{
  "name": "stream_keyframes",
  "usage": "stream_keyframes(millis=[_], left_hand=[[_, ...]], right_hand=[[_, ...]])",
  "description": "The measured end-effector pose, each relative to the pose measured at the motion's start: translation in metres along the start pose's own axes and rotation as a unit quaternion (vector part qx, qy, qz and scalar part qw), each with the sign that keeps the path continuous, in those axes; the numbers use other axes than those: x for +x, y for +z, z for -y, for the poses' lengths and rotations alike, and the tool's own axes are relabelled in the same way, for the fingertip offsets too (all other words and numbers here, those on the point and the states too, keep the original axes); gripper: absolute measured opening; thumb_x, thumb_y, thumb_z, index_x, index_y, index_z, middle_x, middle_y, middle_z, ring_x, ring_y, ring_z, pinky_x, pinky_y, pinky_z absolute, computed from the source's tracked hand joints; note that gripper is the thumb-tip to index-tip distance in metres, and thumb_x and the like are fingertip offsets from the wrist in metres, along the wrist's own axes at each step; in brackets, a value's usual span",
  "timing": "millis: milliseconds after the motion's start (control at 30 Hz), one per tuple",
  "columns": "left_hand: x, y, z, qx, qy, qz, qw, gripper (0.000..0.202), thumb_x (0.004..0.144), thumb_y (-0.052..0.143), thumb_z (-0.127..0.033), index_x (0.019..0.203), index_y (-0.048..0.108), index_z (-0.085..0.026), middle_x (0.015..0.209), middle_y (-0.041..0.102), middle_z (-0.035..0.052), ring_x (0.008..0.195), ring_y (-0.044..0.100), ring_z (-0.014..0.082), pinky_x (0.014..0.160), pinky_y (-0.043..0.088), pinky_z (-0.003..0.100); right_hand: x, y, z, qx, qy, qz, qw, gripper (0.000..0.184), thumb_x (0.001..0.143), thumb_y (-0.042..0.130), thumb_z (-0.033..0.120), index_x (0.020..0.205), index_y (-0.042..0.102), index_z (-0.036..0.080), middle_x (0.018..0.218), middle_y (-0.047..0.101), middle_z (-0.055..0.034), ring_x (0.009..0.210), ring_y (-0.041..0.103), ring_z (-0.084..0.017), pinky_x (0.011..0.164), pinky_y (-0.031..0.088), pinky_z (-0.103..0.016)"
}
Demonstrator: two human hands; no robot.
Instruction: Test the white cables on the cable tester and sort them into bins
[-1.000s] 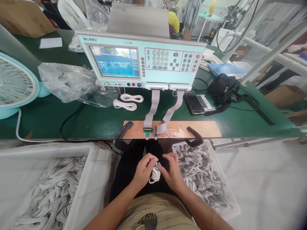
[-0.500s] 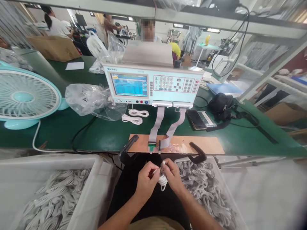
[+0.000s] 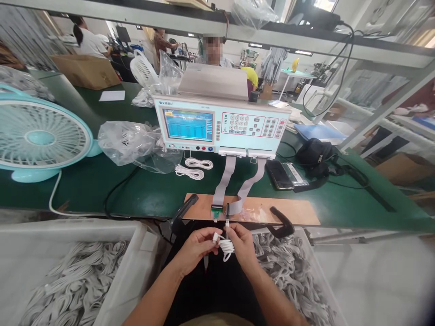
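A coiled white cable [image 3: 226,247] hangs between my two hands, below the front edge of the bench. My left hand [image 3: 200,244] pinches one of its white connector ends [image 3: 215,237]. With its fingers closed, my right hand [image 3: 240,240] grips the other white plug [image 3: 227,223], which meets the right-hand socket [image 3: 227,210] at the board's edge; how deep it sits I cannot tell. Left of it, a small green circuit board [image 3: 216,213] with a metal tip points toward me. Grey ribbon cables [image 3: 224,183] join both sockets to the tester [image 3: 220,124] with a lit screen.
Black clamps [image 3: 185,213] hold the copper-coloured board [image 3: 299,212]. White bins of bundled cables [image 3: 78,280] flank my lap. Two cable coils [image 3: 190,172], a phone [image 3: 279,175], a fan [image 3: 42,136] and plastic bags [image 3: 127,142] lie or stand on the bench. People are beyond.
My right hand has brought its plug up to the right-hand socket. My left hand has shifted left, with its connector turned into view. The whole view has tilted slightly.
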State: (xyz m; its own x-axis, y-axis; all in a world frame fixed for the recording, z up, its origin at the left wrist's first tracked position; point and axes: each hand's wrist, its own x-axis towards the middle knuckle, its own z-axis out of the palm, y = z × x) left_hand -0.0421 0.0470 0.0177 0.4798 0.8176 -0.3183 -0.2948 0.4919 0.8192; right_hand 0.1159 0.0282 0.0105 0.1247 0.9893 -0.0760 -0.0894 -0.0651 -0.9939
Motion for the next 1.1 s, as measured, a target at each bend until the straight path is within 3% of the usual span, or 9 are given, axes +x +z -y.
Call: stream_keyframes(millis=[200, 333, 433, 567, 833, 1100], left_hand=[[0.006, 0.006, 0.001, 0.137, 0.083, -0.065, 0.985, 0.022, 0.074, 0.062, -0.036, 0.076, 0.065, -0.014, 0.062, 0.059, 0.0015, 0.056, 0.054, 0.0135, 0.056, 0.046, 0.024], [0.009, 0.011, -0.002, 0.207, 0.142, -0.076, 0.965, 0.026, 0.079, 0.055, -0.035, 0.062, 0.062, -0.016, 0.065, 0.055, 0.0005, 0.060, 0.052, 0.0128, 0.056, 0.044, 0.021], [0.013, 0.013, 0.001, 0.200, 0.154, -0.103, 0.962, 0.026, 0.078, 0.055, -0.032, 0.058, 0.060, -0.016, 0.067, 0.055, 0.0002, 0.062, 0.051, 0.0126, 0.057, 0.043, 0.021], [0.020, 0.012, 0.008, 0.190, 0.163, -0.152, 0.956, 0.029, 0.076, 0.057, -0.031, 0.051, 0.056, -0.016, 0.056, 0.048, -0.0025, 0.057, 0.047, 0.0118, 0.056, 0.039, 0.021], [0.021, 0.017, 0.015, 0.153, 0.155, -0.195, 0.956, 0.034, 0.075, 0.058, -0.036, 0.049, 0.050, -0.016, 0.052, 0.045, -0.0036, 0.055, 0.043, 0.0109, 0.056, 0.035, 0.022], [0.022, 0.019, 0.017, 0.160, 0.189, -0.212, 0.945, 0.031, 0.078, 0.055, -0.032, 0.051, 0.053, -0.016, 0.059, 0.054, -0.0003, 0.063, 0.050, 0.0140, 0.064, 0.038, 0.024]], right_hand=[[0.002, 0.004, 0.002, 0.087, 0.070, -0.002, 0.994, 0.027, 0.075, 0.065, 0.040, 0.067, 0.060, 0.015, 0.055, 0.051, 0.0022, 0.049, 0.040, -0.010, 0.048, 0.032, -0.022], [0.005, 0.009, 0.000, 0.154, 0.107, -0.025, 0.982, 0.027, 0.070, 0.069, 0.039, 0.064, 0.060, 0.015, 0.052, 0.052, 0.0024, 0.046, 0.040, -0.009, 0.047, 0.032, -0.021], [0.006, 0.010, -0.002, 0.172, 0.111, -0.023, 0.979, 0.027, 0.070, 0.070, 0.039, 0.065, 0.061, 0.015, 0.052, 0.054, 0.0020, 0.047, 0.042, -0.010, 0.049, 0.034, -0.022], [0.005, 0.007, -0.003, 0.167, 0.100, -0.009, 0.981, 0.026, 0.073, 0.069, 0.037, 0.065, 0.061, 0.014, 0.055, 0.055, 0.0011, 0.049, 0.043, -0.010, 0.051, 0.034, -0.022], [0.005, 0.006, -0.001, 0.161, 0.098, -0.001, 0.982, 0.025, 0.073, 0.070, 0.039, 0.066, 0.063, 0.015, 0.059, 0.057, -0.0001, 0.053, 0.046, -0.011, 0.052, 0.036, -0.023], [0.005, 0.004, 0.000, 0.174, 0.100, 0.013, 0.980, 0.021, 0.075, 0.068, 0.037, 0.070, 0.065, 0.017, 0.063, 0.059, 0.0000, 0.056, 0.047, -0.012, 0.055, 0.037, -0.023]])
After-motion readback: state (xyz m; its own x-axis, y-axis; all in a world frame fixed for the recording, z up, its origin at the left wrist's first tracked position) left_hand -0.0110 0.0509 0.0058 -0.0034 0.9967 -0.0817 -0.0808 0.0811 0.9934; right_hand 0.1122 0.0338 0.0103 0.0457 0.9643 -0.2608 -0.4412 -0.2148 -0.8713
